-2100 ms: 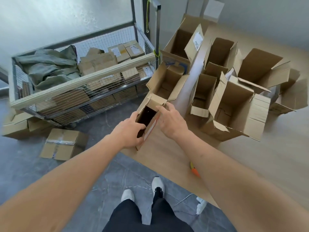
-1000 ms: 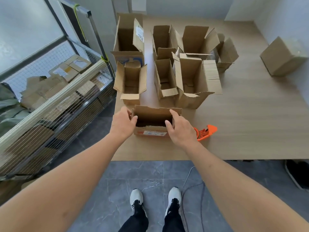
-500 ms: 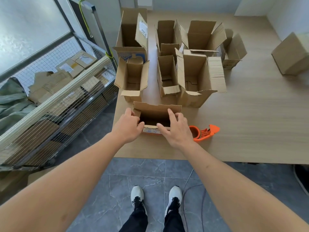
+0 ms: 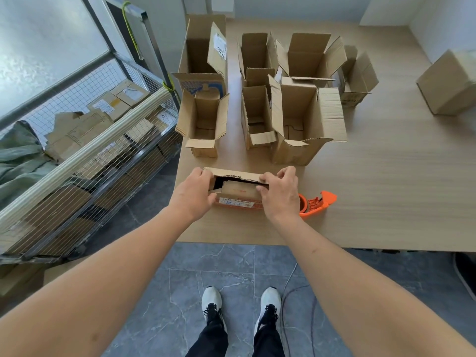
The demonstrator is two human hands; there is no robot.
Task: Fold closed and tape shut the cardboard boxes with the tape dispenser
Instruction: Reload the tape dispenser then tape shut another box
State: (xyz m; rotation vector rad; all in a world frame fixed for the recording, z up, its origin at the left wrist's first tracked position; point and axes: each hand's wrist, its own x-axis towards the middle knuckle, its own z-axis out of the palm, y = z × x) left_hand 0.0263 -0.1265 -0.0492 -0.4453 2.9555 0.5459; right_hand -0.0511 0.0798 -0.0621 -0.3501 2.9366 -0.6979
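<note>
- Left hand (image 4: 192,195) and right hand (image 4: 279,193) — fingers curled on the box (image 4: 238,188) flaps, nearly folded shut.
- Dispenser (image 4: 316,203) on the surface (image 4: 399,189) — just right of the box.

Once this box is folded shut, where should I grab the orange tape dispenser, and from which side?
Probably by the round hub end of the tape dispenser, coming from above with the right hand, which is beside it. The dispenser lies flat on the table, its pointed end aimed away to the right and the rounded end nearest that hand. The small box sits to its left, so approach from above or the right.
</note>
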